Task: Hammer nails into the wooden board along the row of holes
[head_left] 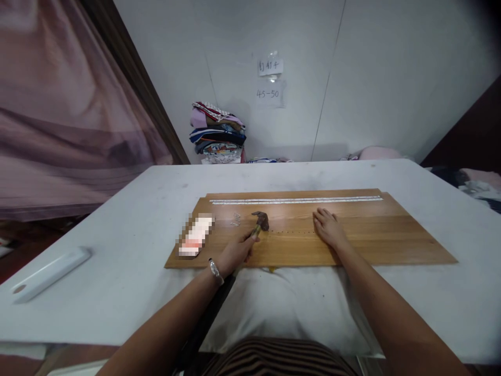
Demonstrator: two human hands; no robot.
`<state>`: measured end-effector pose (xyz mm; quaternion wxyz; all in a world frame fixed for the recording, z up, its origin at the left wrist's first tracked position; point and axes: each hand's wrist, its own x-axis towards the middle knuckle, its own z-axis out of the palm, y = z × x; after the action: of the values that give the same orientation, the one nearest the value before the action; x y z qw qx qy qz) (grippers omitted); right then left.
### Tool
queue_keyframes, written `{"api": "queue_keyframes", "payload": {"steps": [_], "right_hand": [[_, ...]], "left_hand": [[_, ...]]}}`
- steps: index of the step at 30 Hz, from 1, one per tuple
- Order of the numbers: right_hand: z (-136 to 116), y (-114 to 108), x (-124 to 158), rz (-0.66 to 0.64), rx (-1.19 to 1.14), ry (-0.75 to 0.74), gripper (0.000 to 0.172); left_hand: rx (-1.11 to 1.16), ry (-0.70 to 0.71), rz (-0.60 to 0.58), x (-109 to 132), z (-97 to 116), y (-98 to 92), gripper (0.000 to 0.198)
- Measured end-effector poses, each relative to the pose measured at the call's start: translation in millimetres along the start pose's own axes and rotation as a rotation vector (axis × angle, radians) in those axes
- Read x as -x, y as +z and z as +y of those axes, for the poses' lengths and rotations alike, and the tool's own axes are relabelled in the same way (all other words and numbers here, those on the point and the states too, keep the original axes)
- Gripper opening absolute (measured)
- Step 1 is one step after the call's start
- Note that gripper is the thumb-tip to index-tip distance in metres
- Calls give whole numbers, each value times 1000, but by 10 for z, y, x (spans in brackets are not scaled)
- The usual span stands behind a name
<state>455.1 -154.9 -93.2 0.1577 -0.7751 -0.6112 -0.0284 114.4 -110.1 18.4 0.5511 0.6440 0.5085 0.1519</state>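
Note:
My left hand [235, 253] is closed round the handle of a small hammer [260, 221], whose dark head rests on the wooden board [391, 235]. My right hand [327, 228] lies flat on the board, fingers stretched out, holding nothing. A line of small nails [291, 232] runs across the board between the hammer head and my right hand. A few loose nails [236, 220] lie left of the hammer head. A long metal ruler [296, 200] lies along the board's far edge.
The board lies on a white table [117, 250]. A blurred pink and white pack [195, 236] sits at the board's left end. A white flat bar [49, 272] lies at the table's left. Folded cloth [217, 133] is stacked by the back wall.

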Motion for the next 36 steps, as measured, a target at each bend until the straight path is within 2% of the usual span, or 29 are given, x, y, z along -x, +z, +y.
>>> {"api": "queue_keyframes", "payload": {"steps": [7, 21, 29, 36], "right_hand": [[-12, -24, -10, 8, -49, 8, 44], [-8, -27, -13, 9, -64, 16, 44], [-17, -38, -19, -2, -45, 12, 43], [-6, -24, -14, 10, -43, 17, 44]], "left_hand": [[15, 49, -20, 13, 24, -4, 52], [11, 28, -29, 18, 42, 19, 51], [29, 32, -35, -29, -38, 27, 58], [4, 32, -32, -40, -53, 22, 53]]}}
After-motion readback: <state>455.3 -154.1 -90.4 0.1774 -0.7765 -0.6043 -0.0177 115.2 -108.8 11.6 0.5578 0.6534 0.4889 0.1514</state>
